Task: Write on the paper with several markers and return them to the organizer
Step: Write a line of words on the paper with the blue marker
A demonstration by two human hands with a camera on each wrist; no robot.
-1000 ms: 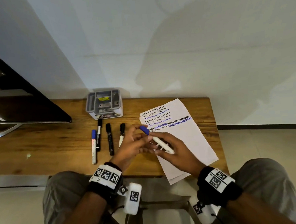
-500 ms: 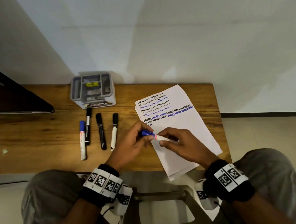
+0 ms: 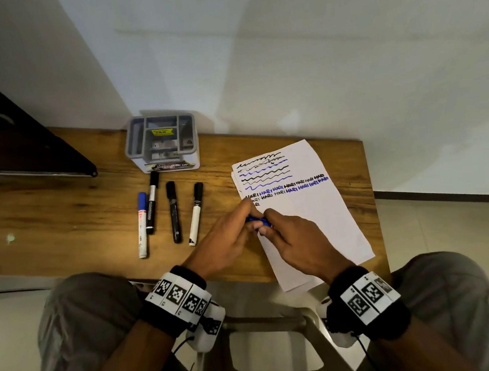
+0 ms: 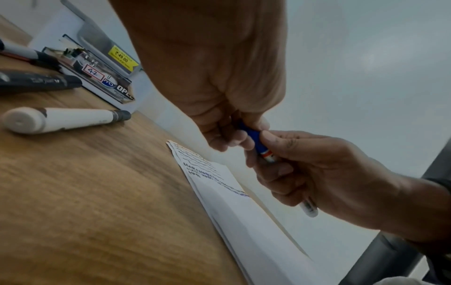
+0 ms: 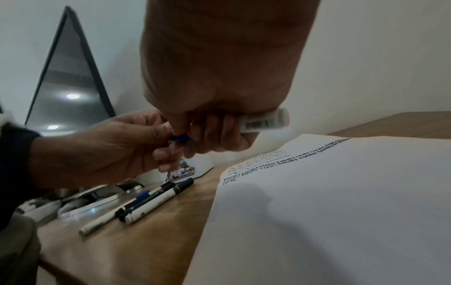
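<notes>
Above the white paper [image 3: 312, 218], both hands hold one white marker with a blue cap [image 3: 256, 220]. My left hand [image 3: 248, 217] pinches the blue cap [image 4: 253, 137]. My right hand [image 3: 269, 227] grips the white barrel just behind the cap, and the barrel's end [image 5: 263, 121] sticks out past the palm. The cap sits on the marker. Wavy lines and rows of black and blue words fill the top of the paper. The grey organizer [image 3: 162, 141] stands at the back of the table with nothing visible in its compartments.
Several markers lie side by side left of the hands: a blue-capped white one [image 3: 141, 221], two black ones [image 3: 152, 203] [image 3: 173, 213] and a black-capped white one [image 3: 195, 214]. A dark monitor [image 3: 17, 143] leans at the back left. The wooden table [image 3: 65, 212] ends just past the paper.
The two hands have drawn together round the marker. Less of its white barrel shows, and the left fingers now pinch the blue cap. The marker sits lower, closer to the paper.
</notes>
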